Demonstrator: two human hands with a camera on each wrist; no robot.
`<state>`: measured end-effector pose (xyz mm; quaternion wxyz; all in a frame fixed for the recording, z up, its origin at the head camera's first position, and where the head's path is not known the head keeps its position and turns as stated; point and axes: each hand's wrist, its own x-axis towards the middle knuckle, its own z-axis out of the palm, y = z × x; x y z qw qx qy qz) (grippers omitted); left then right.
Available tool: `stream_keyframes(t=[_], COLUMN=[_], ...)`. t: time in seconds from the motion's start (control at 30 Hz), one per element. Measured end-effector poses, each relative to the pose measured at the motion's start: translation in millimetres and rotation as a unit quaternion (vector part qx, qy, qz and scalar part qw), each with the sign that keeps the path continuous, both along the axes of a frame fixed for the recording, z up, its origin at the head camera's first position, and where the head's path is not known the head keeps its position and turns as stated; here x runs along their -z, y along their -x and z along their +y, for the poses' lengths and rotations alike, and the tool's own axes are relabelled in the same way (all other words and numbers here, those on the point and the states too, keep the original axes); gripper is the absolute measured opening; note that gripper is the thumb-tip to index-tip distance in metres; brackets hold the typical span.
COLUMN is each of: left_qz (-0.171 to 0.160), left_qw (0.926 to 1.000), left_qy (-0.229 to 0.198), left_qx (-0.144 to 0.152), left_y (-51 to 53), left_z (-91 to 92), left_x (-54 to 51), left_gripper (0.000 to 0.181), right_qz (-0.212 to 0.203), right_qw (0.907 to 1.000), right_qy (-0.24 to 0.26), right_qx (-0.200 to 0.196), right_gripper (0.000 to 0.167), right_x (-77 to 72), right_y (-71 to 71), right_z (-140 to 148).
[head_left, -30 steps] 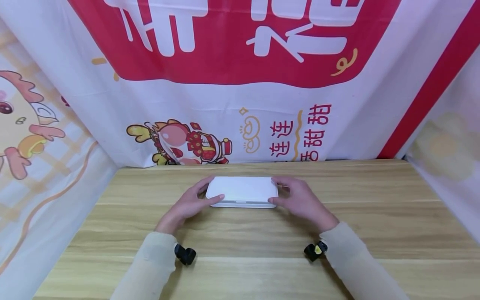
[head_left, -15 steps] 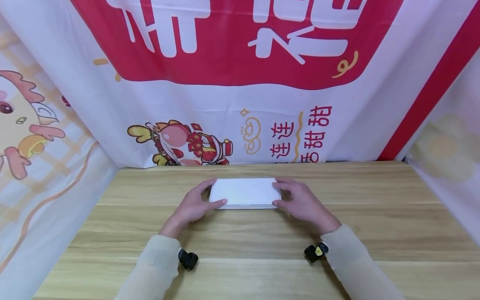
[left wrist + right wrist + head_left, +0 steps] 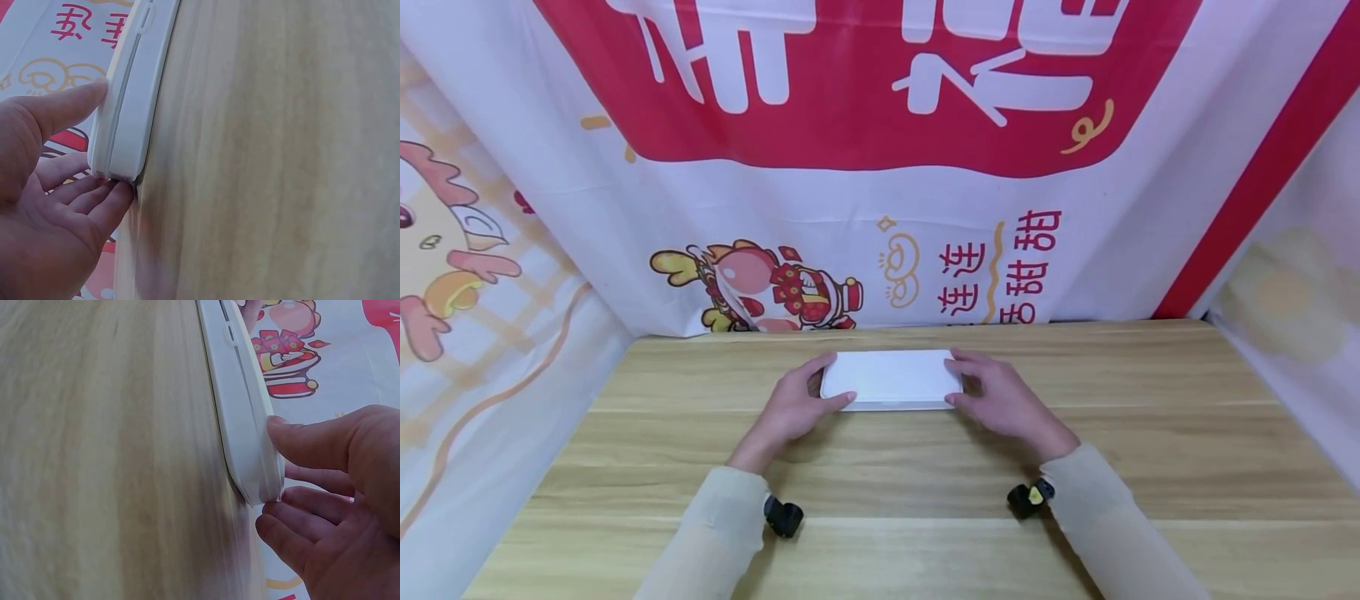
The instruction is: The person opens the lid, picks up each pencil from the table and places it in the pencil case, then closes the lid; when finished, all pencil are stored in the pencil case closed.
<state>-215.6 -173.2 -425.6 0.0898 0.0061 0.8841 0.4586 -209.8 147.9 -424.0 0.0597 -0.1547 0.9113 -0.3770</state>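
A long white lidded case lies flat on the wooden table, near its back edge. In the left wrist view a seam runs along the case's front side, with a small clasp on it. My left hand grips the left end, thumb on the lid's front edge and fingers around the end. At the opposite end my right hand holds the case the same way, its thumb against the lid's edge. The lid is down; what is inside stays hidden.
The wood-grain table spreads in front of the case and to both sides. Behind it hangs a white and red printed cloth, with more cloth at the left and right. A black wrist camera is strapped to each wrist.
The case has shifted slightly to the right and a little back, both hands staying on its ends. The gap under the lid's front edge, visible a second ago, looks narrower.
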Motion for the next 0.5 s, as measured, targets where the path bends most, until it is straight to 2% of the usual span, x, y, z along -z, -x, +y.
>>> stream_keyframes(t=[0.5], left_qz=[-0.003], left_qw=[1.0], left_qy=[0.003], left_qx=[-0.005], left_y=[1.9], left_z=[1.4], left_x=[2.6], left_gripper=[0.086], right_qz=[0.0], right_qw=[1.0], right_qy=[-0.008], right_qx=[0.005], right_gripper=[0.06], right_x=[1.7], right_y=[0.8], right_z=[-0.5])
